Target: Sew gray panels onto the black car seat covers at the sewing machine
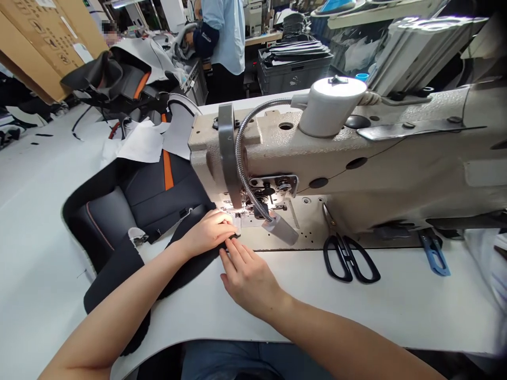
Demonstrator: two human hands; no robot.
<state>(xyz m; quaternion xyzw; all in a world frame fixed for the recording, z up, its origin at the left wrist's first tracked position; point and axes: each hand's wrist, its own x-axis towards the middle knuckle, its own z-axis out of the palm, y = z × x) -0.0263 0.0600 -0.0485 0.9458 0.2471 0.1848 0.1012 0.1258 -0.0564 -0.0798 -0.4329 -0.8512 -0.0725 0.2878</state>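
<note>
A black seat cover (158, 195) with an orange stripe and grey-white backing lies left of the sewing machine (336, 158), its narrow front part reaching the needle area. My left hand (212, 230) rests on that part beside the presser foot, its fingers bent and closed on the cover. My right hand (251, 277) is just right of it, fingers stretched out and the thumb apart, fingertips touching the cover's edge next to the left fingers. The lamp head (281, 228) on a bendable metal neck hangs over the machine bed. What lies under my fingers is hidden.
Black-handled scissors (348, 257) lie at the bed's front edge, and a blue-handled tool (434, 256) lies farther right. White fabric pieces (142, 141) and more dark covers (111, 79) pile up behind. A person in a blue shirt (232, 37) stands beyond the table, near a grey crate (293, 74).
</note>
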